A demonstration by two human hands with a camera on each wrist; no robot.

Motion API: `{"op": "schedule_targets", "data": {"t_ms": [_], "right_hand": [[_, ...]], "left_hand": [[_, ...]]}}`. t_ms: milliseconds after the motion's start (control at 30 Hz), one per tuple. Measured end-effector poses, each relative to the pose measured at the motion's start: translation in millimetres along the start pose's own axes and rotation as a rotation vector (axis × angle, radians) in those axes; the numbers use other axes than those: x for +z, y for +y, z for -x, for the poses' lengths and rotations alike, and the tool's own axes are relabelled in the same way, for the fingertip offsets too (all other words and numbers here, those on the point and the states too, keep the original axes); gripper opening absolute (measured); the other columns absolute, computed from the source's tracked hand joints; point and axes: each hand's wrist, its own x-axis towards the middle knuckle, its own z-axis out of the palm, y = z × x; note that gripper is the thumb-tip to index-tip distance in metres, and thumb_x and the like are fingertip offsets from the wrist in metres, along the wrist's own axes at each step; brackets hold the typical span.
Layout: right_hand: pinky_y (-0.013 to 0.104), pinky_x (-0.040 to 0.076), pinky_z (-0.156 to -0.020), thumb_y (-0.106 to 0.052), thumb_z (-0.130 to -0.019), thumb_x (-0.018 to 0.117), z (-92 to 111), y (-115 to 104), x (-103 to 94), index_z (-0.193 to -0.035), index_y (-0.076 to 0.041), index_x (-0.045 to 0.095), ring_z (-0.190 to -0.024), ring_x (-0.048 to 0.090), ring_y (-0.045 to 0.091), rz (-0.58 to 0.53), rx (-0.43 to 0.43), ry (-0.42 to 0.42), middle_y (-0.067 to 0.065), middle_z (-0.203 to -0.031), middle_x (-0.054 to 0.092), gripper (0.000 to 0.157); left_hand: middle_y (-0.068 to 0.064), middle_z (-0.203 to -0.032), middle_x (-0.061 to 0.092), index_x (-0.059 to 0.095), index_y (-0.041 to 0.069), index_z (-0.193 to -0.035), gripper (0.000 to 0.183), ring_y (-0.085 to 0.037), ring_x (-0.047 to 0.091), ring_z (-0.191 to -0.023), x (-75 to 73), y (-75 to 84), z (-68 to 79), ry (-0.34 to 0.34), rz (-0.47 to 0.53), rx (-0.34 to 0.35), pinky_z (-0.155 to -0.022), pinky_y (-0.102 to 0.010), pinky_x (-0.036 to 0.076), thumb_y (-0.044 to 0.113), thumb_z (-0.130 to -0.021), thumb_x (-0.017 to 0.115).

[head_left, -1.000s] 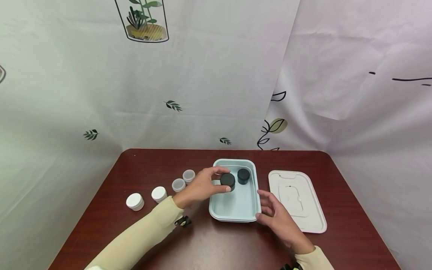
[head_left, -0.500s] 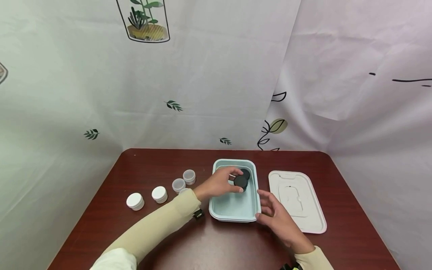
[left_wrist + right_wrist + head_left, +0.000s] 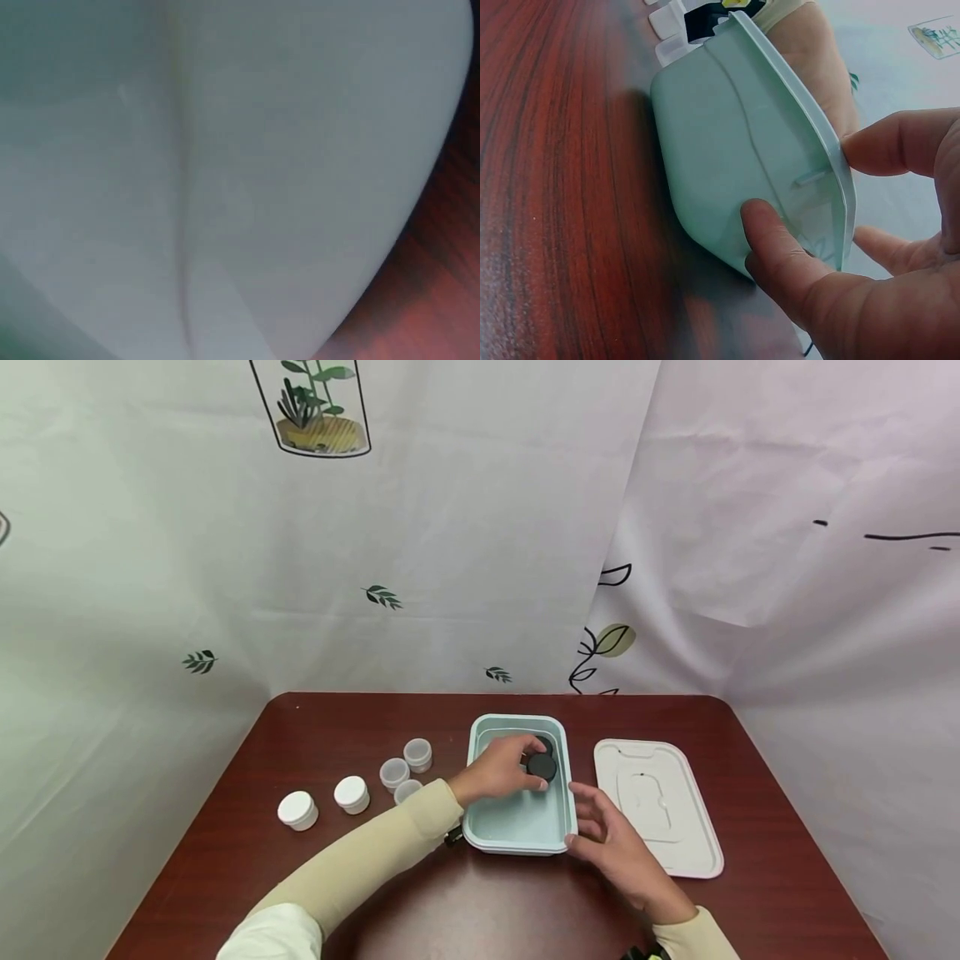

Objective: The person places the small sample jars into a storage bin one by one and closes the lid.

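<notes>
Inside the pale blue-green plastic container point(image 3: 517, 822), my left hand point(image 3: 498, 768) pinches a small round black jar point(image 3: 542, 767) between thumb and fingers. Just behind it is a second black jar point(image 3: 548, 746), partly covered by the fingers. My right hand point(image 3: 618, 839) holds the container by its right side near the front corner. In the right wrist view, one fingertip presses the outer wall point(image 3: 705, 150) while other fingertips sit at the rim point(image 3: 829, 142). The left wrist view is blurred and filled mostly by the container's pale wall point(image 3: 315, 150); no hand shows there.
A white lid point(image 3: 660, 810) lies flat to the right of the container. On the left stand two white jars, the outer one point(image 3: 297, 811) and the inner one point(image 3: 352, 795), with several small translucent-lidded cups point(image 3: 394, 773) beside them. Behind the table point(image 3: 375, 714) hangs a patterned cloth point(image 3: 450, 527).
My left hand has carried the black jar rightward inside the container, up beside the other black jar. The right hand keeps its place at the container's side.
</notes>
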Motion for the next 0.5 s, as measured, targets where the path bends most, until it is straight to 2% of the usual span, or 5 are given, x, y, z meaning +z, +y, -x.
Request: {"op": "schedule_targets", "data": {"t_ms": [500], "right_hand": [[0.030, 0.060, -0.087, 0.002, -0.095, 0.067, 0, 1, -0.2, -0.162, -0.003, 0.029, -0.129, 0.061, 0.040, -0.011, -0.010, -0.009, 0.036, -0.151, 0.045, 0.077]], "left_hand": [[-0.004, -0.105, 0.074, 0.067, 0.011, -0.120, 0.049, -0.013, 0.067, -0.093, 14.5, -4.3, 1.4, 0.036, -0.008, -0.067, -0.082, -0.027, 0.053, 0.019, -0.081, 0.095]]}}
